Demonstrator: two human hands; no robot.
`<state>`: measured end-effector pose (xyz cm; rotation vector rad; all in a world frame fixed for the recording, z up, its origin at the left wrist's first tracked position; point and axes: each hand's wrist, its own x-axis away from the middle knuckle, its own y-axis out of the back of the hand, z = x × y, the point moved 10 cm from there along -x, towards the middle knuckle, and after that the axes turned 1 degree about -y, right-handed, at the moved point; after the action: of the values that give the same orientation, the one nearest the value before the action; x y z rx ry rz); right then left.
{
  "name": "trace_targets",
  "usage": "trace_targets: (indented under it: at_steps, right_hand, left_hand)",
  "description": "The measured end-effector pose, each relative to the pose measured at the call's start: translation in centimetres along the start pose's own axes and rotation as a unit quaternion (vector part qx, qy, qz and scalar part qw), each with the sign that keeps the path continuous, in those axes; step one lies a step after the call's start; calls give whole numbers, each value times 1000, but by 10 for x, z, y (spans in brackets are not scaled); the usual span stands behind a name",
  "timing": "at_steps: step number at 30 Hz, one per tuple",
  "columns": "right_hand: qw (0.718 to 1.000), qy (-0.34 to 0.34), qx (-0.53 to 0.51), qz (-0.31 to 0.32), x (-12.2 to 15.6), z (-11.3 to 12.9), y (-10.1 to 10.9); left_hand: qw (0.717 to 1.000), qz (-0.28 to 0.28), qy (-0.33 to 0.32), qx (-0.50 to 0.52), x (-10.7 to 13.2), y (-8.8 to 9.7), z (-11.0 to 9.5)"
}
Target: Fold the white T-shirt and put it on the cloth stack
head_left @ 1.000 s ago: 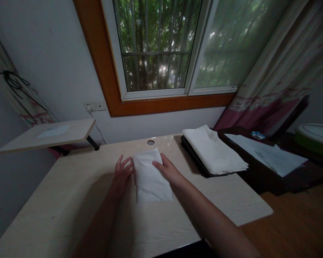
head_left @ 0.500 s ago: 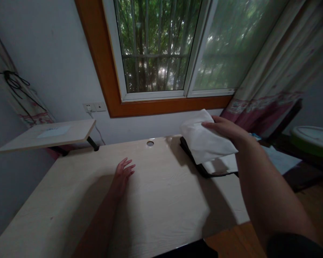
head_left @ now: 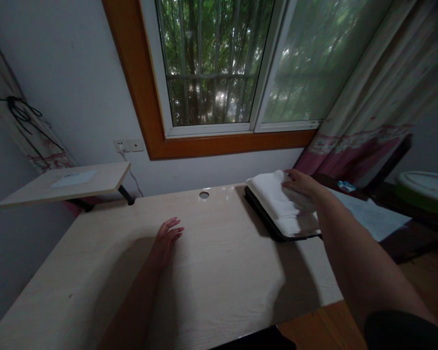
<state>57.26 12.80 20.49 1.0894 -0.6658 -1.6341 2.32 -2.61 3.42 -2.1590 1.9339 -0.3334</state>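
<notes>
My right hand (head_left: 302,184) is at the far edge of a folded white cloth (head_left: 272,194), its thumb on top and its fingers closed on the fabric. The cloth lies flat on other white fabric, over a flat black item (head_left: 263,219) that looks like a case or tray; how many layers there are I cannot tell. My left hand (head_left: 167,239) is open near the middle of the desk, its fingers loosely spread and holding nothing.
The pale wooden desk (head_left: 211,272) has a round cable hole (head_left: 204,195) near its back edge. A raised shelf (head_left: 105,176) with a paper on it stands at the left. To the right are a pale sheet (head_left: 372,216) and a green container with a clear lid (head_left: 423,189).
My right hand has moved down with the white cloth, which was lifted and tilted and now rests on the stack. The left hand has barely moved.
</notes>
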Motion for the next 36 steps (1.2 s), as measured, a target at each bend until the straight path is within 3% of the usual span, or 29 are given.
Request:
trace_targets:
  at_steps: [3,6,10,12,15,20,27,31,34,36]
  right_hand:
    - [996,-13,83,23,-3,-2,-7]
    - [990,42,135,8,-2,24,-17]
    - [985,141,99,30,14,69,-52]
    - [981,164,83,55,25,78,-73]
    - [986,133,67,75,34,66,-92]
    - [990,112,37,77,41,49,-96]
    - [987,112,82,76,49,65,-93]
    - [981,158,99,51,72,103,-82]
    - [971,227,72,32,104,151,-79]
    - [958,281,16,56,132,186,-88]
  left_hand:
    - [1000,4,-2,-13,1,-1,-1]
    - [1000,2,1,-19,2,-2,-2]
    - [999,11,1,-33,3,-5,-2]
    - [999,14,3,-36,4,-4,-1]
    - [999,18,5,-29,3,-4,2]
    - [999,24,4,-23,3,-6,2]
    - [999,26,1,-27,2,-7,3]
    - [999,26,-5,-25,2,-8,2]
    - [999,25,-9,-28,2,-7,3]
    - [999,26,-13,-43,2,-6,4]
